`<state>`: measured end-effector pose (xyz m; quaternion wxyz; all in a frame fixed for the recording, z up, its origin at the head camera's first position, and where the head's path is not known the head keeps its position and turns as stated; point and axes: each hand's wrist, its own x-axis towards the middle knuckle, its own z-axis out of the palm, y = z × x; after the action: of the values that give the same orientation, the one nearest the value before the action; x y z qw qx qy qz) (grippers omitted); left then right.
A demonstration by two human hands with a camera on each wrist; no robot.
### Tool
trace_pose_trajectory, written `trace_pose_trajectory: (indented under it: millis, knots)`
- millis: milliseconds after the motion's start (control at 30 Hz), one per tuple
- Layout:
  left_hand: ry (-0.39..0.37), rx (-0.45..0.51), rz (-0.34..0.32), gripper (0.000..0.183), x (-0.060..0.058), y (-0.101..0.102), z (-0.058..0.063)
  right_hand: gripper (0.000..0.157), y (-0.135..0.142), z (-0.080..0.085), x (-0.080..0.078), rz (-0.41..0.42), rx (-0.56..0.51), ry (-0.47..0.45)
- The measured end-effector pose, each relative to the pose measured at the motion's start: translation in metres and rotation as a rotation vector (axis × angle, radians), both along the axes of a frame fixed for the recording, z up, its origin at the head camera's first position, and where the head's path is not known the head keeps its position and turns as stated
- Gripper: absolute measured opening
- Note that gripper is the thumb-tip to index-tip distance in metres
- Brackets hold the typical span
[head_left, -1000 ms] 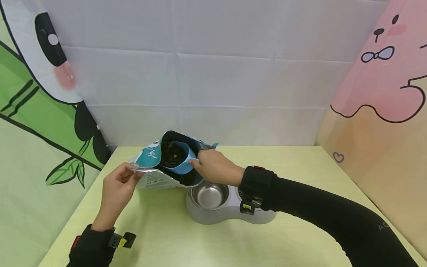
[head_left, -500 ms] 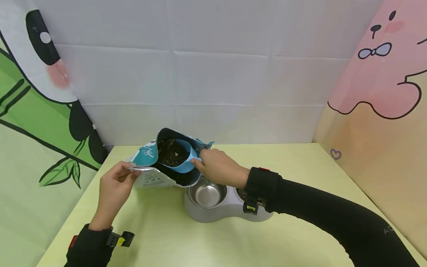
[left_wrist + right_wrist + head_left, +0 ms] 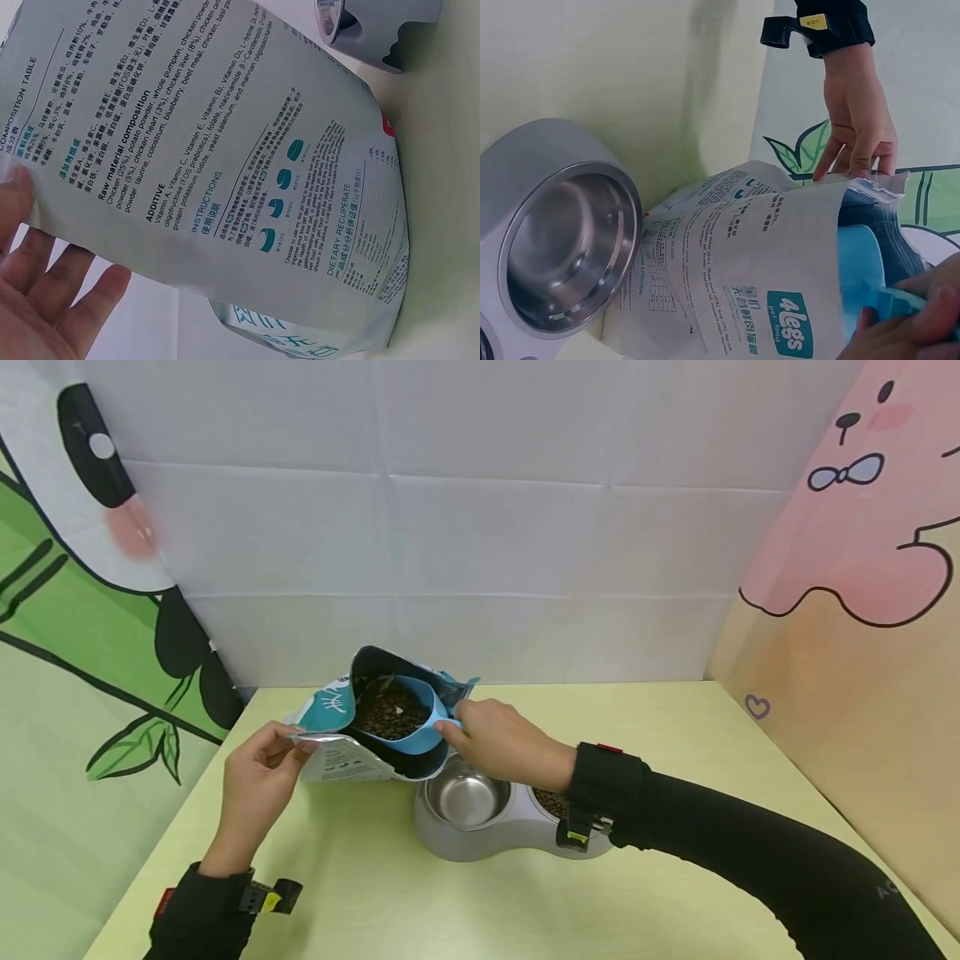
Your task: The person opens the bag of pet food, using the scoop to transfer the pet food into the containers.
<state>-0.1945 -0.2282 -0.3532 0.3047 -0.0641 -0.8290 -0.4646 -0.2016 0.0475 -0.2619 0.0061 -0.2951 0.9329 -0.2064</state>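
A teal and white pet food bag (image 3: 345,760) stands tilted with its mouth wide apart. My left hand (image 3: 258,785) pinches the bag's edge between thumb and fingers; in the left wrist view the printed back of the bag fills most of the picture. With my right hand (image 3: 510,739) I grip the handle of a blue scoop (image 3: 422,739), seen within the bag's mouth and full of brown kibble (image 3: 393,710). In the right wrist view the scoop (image 3: 859,262) shows partly inside the bag, its lower end hidden.
Right beside the bag stands a grey double pet bowl (image 3: 480,843). Its left steel bowl (image 3: 468,797) has a bare bottom, while kibble (image 3: 550,802) shows in the right one, partly covered by my right wrist. A pale yellow table (image 3: 375,893) lies beneath, with a white cloth (image 3: 487,543) behind.
My right hand has shifted slightly right and the scoop has come up a little in the bag's mouth, its kibble showing more plainly. The left hand keeps its hold on the bag.
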Motion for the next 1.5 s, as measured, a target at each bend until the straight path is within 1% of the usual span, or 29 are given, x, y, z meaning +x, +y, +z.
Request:
trace_pose_trajectory:
  millis: [333,767,1067,1267,1500]
  knots:
    - [0.009,0.000,-0.003,0.007,-0.001,0.001,-0.001,0.034,0.003,0.003,0.003,-0.007,-0.025,-0.034]
    - [0.017,-0.001,-0.014,0.008,-0.002,0.000,-0.001,0.033,0.008,0.005,0.005,-0.021,-0.034,-0.018]
    - [0.003,-0.005,-0.008,0.007,-0.001,-0.001,-0.002,0.029,0.014,0.007,0.010,-0.024,-0.028,-0.033]
    - [-0.002,-0.007,-0.004,0.007,-0.001,-0.001,-0.003,0.030,0.017,0.010,0.012,-0.021,-0.038,-0.037]
    - [-0.001,-0.008,-0.005,0.007,-0.001,-0.001,-0.001,0.031,0.020,0.018,0.014,-0.013,-0.045,-0.035]
